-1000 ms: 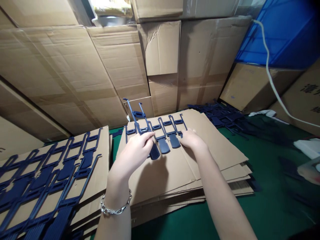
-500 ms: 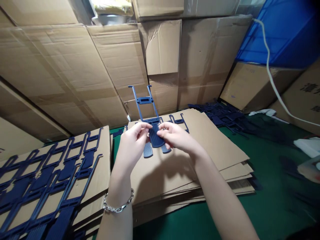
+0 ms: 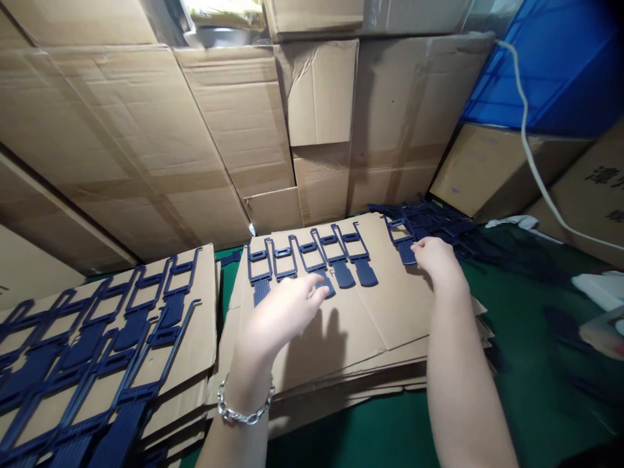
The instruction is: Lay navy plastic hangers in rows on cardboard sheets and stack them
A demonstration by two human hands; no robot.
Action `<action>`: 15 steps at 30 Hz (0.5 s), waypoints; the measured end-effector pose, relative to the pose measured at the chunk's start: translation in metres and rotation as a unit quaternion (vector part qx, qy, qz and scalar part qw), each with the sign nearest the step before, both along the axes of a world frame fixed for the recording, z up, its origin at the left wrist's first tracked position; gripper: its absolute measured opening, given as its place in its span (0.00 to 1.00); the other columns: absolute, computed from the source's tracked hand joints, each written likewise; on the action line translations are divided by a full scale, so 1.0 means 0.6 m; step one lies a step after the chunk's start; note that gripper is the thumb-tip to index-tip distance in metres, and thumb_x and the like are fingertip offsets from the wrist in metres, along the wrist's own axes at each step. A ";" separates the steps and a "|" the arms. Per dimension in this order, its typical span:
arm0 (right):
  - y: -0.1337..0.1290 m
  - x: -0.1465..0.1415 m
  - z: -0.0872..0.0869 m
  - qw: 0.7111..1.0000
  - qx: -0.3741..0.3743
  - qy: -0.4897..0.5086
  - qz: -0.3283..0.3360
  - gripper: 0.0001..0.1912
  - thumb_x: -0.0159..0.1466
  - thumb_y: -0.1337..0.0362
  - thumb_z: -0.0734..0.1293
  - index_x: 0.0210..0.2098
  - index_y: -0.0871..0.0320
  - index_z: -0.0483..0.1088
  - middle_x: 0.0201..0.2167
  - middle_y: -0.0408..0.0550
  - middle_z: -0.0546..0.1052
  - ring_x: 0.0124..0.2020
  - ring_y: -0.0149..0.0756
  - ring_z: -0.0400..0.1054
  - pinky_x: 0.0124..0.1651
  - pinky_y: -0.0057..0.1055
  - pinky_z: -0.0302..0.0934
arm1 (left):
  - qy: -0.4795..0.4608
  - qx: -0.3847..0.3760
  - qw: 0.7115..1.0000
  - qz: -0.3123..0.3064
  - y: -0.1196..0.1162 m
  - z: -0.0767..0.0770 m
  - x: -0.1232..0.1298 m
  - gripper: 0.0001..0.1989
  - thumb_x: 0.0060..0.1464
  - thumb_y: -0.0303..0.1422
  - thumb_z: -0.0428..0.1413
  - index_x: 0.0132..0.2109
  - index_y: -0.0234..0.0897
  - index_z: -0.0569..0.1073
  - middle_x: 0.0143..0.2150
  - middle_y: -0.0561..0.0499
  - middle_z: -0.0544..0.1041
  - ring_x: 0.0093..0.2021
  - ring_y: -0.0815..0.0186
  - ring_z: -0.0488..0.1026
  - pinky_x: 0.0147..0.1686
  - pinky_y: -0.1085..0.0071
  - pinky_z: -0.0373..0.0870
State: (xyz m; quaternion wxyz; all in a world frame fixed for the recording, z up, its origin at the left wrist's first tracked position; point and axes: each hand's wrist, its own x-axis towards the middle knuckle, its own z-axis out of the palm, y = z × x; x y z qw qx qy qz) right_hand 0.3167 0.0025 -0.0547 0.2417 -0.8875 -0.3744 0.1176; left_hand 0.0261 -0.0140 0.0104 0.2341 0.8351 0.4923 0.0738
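Right hand (image 3: pixel 435 256) pinches a dark blue plastic frame (image 3: pixel 406 253) by its tab.
The frame is over the cardboard stack's (image 3: pixel 390 299) far edge; the left hand (image 3: pixel 281 313), fingers slightly parted, is at the frame row (image 3: pixel 364 272).

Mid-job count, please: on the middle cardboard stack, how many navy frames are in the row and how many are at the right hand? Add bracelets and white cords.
Navy frames in row: 5
Navy frame at right hand: 1
Silver bracelet: 1
White cord: 1
Total: 8
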 end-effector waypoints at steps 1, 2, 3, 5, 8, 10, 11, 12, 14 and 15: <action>0.001 0.002 -0.006 1.000 -0.016 0.018 -0.001 0.13 0.59 0.67 0.61 0.40 0.65 0.73 0.24 0.54 0.73 0.22 0.36 0.66 0.31 0.31 0.61 | 0.019 0.001 1.000 -0.002 -0.003 -0.005 0.006 0.18 0.58 0.39 0.39 0.43 0.42 0.72 0.34 0.50 0.76 0.30 0.63 0.71 0.27 0.70 0.62; 0.004 0.003 -0.013 0.999 -0.025 0.036 0.002 0.14 0.59 0.67 0.61 0.42 0.65 0.72 0.25 0.54 0.74 0.20 0.35 0.66 0.29 0.30 0.61 | 0.030 0.005 0.999 -0.015 -0.008 -0.010 0.013 0.19 0.59 0.38 0.38 0.42 0.41 0.72 0.34 0.49 0.76 0.31 0.63 0.71 0.28 0.70 0.62; 0.007 0.002 -0.018 0.998 -0.030 0.053 0.008 0.16 0.59 0.68 0.61 0.45 0.64 0.71 0.27 0.53 0.74 0.18 0.32 0.65 0.26 0.29 0.61 | 0.034 0.010 0.999 -0.038 -0.015 -0.015 0.022 0.19 0.59 0.37 0.38 0.43 0.39 0.72 0.35 0.48 0.76 0.33 0.62 0.72 0.29 0.70 0.62; 0.015 0.000 -0.028 0.996 -0.035 0.079 0.028 0.18 0.59 0.69 0.61 0.49 0.60 0.70 0.30 0.50 0.75 0.15 0.27 0.63 0.24 0.25 0.61 | 0.035 0.016 0.993 -0.114 -0.033 -0.026 0.041 0.19 0.59 0.35 0.38 0.44 0.37 0.72 0.39 0.46 0.75 0.35 0.62 0.72 0.31 0.69 0.63; 0.025 -0.002 -0.037 0.993 -0.038 0.092 0.059 0.20 0.60 0.70 0.61 0.51 0.56 0.69 0.33 0.46 0.75 0.14 0.24 0.62 0.26 0.23 0.62 | 0.055 0.016 0.973 -0.225 -0.060 -0.044 0.070 0.19 0.60 0.34 0.37 0.42 0.34 0.72 0.36 0.45 0.74 0.34 0.63 0.72 0.33 0.69 0.65; 0.028 -0.002 -0.040 0.992 -0.045 0.094 0.066 0.21 0.60 0.70 0.60 0.52 0.55 0.68 0.35 0.47 0.75 0.16 0.24 0.64 0.27 0.23 0.62 | 0.068 0.026 0.960 -0.269 -0.072 -0.058 0.087 0.19 0.60 0.33 0.37 0.40 0.32 0.72 0.36 0.43 0.74 0.38 0.60 0.71 0.38 0.66 0.66; 0.027 -0.002 -0.040 0.992 -0.051 0.097 0.068 0.21 0.60 0.70 0.60 0.53 0.56 0.67 0.35 0.48 0.75 0.18 0.26 0.65 0.28 0.23 0.62 | 0.072 0.034 0.957 -0.279 -0.075 -0.065 0.094 0.18 0.59 0.32 0.38 0.41 0.31 0.72 0.38 0.41 0.73 0.43 0.57 0.70 0.42 0.64 0.65; 0.026 -0.002 -0.038 0.991 -0.059 0.100 0.069 0.22 0.60 0.70 0.60 0.54 0.57 0.66 0.34 0.49 0.76 0.19 0.27 0.66 0.28 0.24 0.63 | 0.075 0.039 0.957 -0.279 -0.077 -0.072 0.100 0.17 0.59 0.32 0.40 0.43 0.30 0.72 0.43 0.39 0.72 0.48 0.54 0.67 0.46 0.60 0.64; 0.019 -0.004 -0.032 0.989 -0.073 0.104 0.075 0.23 0.59 0.70 0.60 0.54 0.58 0.66 0.34 0.51 0.76 0.24 0.32 0.69 0.29 0.27 0.63 | 0.077 0.027 0.965 -0.250 -0.080 -0.082 0.110 0.18 0.56 0.33 0.45 0.51 0.30 0.68 0.55 0.36 0.65 0.56 0.45 0.59 0.51 0.52 0.60; 0.014 -0.005 -0.026 0.989 -0.078 0.102 0.078 0.23 0.58 0.69 0.61 0.54 0.59 0.66 0.35 0.53 0.76 0.27 0.36 0.71 0.31 0.28 0.64 | 0.078 0.008 0.972 -0.224 -0.081 -0.084 0.114 0.21 0.55 0.34 0.48 0.55 0.32 0.65 0.60 0.35 0.59 0.59 0.41 0.54 0.52 0.49 0.58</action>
